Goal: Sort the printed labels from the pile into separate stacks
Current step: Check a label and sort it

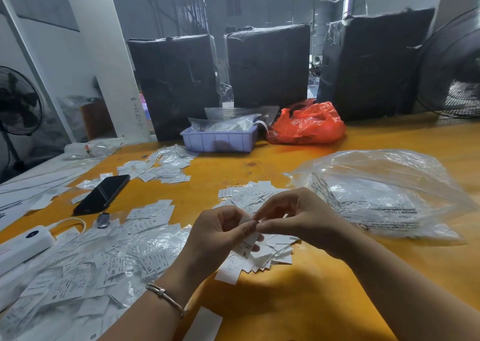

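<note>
Item, far left: we log the loose pile (pixel 85 270) of labels on the counter (pixel 298 301). Item: our left hand (pixel 220 234) pinches a label (pixel 248 242), long axis hanging downward, marked S. Item: our right hand (pixel 293 218) pinches its top edge. Item: stack (pixel 270 256) directly beneath, both hands equally near. Item, right: bag (pixel 376 195); open counter in front.

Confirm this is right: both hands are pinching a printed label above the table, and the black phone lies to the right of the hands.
One detail is wrong. In the head view the left hand and right hand do pinch a label, but the black phone lies to their left, not right.
</note>
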Available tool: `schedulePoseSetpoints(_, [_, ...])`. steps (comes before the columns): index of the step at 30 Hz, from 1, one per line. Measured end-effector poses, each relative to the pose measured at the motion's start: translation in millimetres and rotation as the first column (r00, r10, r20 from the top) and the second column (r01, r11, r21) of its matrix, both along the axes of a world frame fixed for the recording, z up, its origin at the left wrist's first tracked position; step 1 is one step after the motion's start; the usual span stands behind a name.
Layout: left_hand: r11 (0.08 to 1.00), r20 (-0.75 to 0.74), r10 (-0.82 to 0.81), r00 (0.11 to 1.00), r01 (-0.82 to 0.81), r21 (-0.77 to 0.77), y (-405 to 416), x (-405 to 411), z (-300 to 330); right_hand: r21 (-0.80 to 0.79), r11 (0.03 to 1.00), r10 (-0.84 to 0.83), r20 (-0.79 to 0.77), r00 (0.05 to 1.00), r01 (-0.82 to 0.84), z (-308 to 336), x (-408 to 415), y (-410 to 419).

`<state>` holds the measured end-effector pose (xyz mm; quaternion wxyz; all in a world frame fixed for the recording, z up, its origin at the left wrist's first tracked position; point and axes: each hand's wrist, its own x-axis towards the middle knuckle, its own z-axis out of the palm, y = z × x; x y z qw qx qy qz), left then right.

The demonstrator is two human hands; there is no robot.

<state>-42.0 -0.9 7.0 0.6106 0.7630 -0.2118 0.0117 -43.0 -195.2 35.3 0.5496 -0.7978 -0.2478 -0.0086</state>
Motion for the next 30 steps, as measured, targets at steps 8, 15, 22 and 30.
schedulePoseSetpoints(8, [1.0,-0.014,-0.008,1.0,0.008,0.0,0.0,-0.9,3.5,0.009,0.999,-0.05,0.03,0.998,0.05,-1.1,1.2,-1.7])
schedulePoseSetpoints(15, [0.999,0.042,0.027,0.999,-0.029,0.036,1.6,-0.6,4.1,-0.006,0.999,-0.053,0.029,0.998,0.053,0.0,-0.6,0.6])
schedulePoseSetpoints(22, [0.994,0.06,0.101,0.993,-0.103,0.034,8.1,1.3,7.9,0.06,0.994,-0.098,0.055,0.994,0.095,-1.2,0.8,1.5])
schedulePoseSetpoints(30, [0.903,0.113,0.423,0.899,-0.429,0.036,34.0,16.5,10.1,-0.357,0.62,-0.632,0.3,0.714,0.699,-7.3,21.7,-28.3])
